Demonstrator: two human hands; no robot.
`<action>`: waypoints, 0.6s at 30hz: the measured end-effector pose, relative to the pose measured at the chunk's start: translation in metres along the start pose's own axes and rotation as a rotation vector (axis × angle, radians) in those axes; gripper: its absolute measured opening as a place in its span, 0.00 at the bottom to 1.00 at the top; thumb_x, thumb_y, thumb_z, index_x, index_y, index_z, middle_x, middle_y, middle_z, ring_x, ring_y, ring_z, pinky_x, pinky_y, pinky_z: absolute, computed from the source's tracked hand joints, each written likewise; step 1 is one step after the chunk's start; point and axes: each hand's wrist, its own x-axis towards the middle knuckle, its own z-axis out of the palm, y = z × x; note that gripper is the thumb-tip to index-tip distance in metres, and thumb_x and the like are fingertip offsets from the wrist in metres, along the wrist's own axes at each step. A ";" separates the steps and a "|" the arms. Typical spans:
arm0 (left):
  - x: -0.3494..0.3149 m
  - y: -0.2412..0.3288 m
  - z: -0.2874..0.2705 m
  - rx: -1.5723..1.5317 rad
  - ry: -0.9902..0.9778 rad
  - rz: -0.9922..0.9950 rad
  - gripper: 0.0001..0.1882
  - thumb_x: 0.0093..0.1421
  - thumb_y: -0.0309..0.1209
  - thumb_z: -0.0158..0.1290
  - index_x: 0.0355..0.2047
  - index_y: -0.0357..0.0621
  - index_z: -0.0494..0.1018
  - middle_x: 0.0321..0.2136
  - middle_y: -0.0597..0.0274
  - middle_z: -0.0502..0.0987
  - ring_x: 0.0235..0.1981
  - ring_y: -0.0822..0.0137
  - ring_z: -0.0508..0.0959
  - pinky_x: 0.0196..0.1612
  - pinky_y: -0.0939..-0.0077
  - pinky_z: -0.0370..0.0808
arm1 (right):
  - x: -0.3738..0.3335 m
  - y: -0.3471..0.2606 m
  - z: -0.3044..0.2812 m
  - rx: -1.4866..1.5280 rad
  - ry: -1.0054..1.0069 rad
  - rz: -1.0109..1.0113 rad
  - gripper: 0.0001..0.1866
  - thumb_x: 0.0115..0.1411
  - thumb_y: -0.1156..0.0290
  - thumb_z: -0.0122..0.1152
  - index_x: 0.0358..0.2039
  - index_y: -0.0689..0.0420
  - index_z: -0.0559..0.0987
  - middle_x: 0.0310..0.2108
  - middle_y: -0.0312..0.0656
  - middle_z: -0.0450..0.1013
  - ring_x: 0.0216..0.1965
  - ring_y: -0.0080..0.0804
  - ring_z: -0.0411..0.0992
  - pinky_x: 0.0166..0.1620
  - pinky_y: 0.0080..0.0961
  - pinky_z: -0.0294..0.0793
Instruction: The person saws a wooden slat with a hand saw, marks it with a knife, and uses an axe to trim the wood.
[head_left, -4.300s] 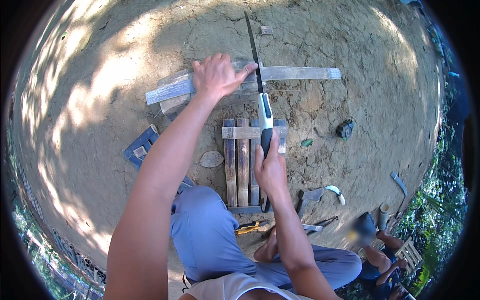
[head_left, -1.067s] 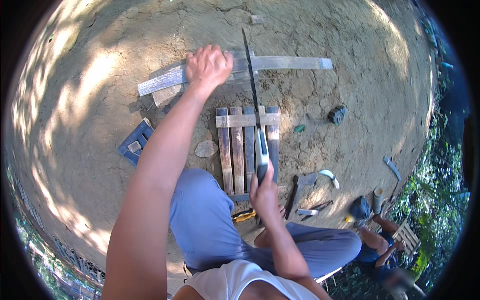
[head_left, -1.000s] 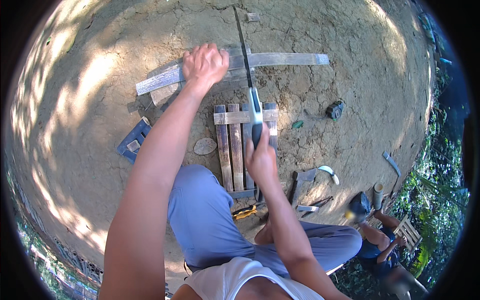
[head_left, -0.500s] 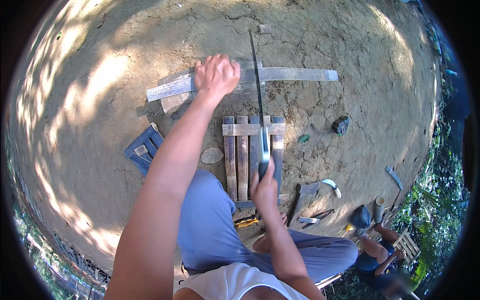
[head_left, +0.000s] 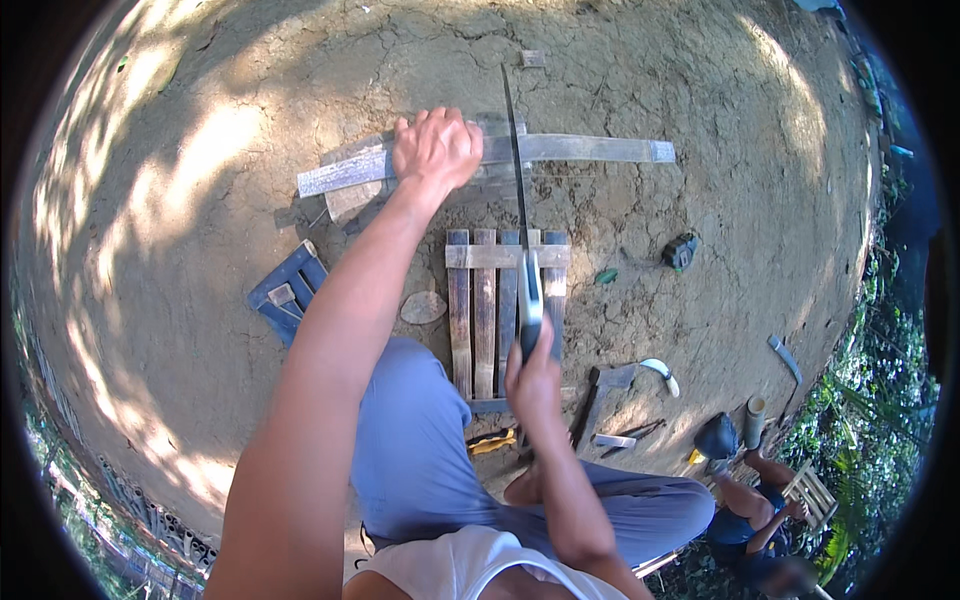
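Observation:
A long, thin wooden slat point(head_left: 600, 149) lies crosswise over a wooden block point(head_left: 350, 203) on the ground ahead of me. My left hand point(head_left: 438, 150) presses down on the slat, its fingers curled over the far edge. Just right of those fingers, the dark blade of a handsaw point(head_left: 515, 150) crosses the slat, tip pointing away from me. My right hand point(head_left: 535, 378) is wrapped round the saw's dark handle, above a small slatted wooden panel point(head_left: 485, 320). How deep the blade sits in the slat cannot be made out.
Right of the panel lie a tape measure point(head_left: 681, 251), a hatchet point(head_left: 601, 392) and a curved blade with a pale handle point(head_left: 662, 376). A blue-grey wooden frame point(head_left: 270, 290) is left of my arm. Another person point(head_left: 755, 510) sits at lower right. A wood offcut point(head_left: 533, 59) lies beyond the saw tip.
The saw and my right hand have shifted slightly, with the blade drawn a little toward me. My left hand stays on the slat.

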 end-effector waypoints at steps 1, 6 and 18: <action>0.009 0.003 -0.010 -0.005 0.009 0.007 0.26 0.69 0.43 0.35 0.49 0.38 0.77 0.48 0.46 0.79 0.50 0.52 0.79 0.57 0.46 0.68 | 0.050 -0.015 -0.004 -0.034 -0.004 0.021 0.34 0.68 0.72 0.56 0.70 0.57 0.53 0.20 0.60 0.75 0.23 0.67 0.75 0.24 0.56 0.73; 0.001 -0.004 -0.010 -0.036 -0.037 -0.023 0.26 0.69 0.43 0.36 0.50 0.38 0.77 0.49 0.47 0.79 0.52 0.52 0.79 0.58 0.47 0.67 | -0.019 0.026 0.015 -0.046 -0.012 0.030 0.36 0.66 0.73 0.57 0.71 0.58 0.51 0.24 0.63 0.77 0.26 0.67 0.77 0.27 0.55 0.76; 0.008 -0.007 -0.008 -0.001 0.014 -0.003 0.26 0.69 0.42 0.35 0.50 0.36 0.77 0.49 0.46 0.79 0.51 0.52 0.79 0.58 0.44 0.68 | -0.032 0.036 0.018 -0.016 0.004 0.003 0.35 0.67 0.73 0.57 0.70 0.61 0.53 0.24 0.64 0.76 0.26 0.67 0.77 0.27 0.55 0.74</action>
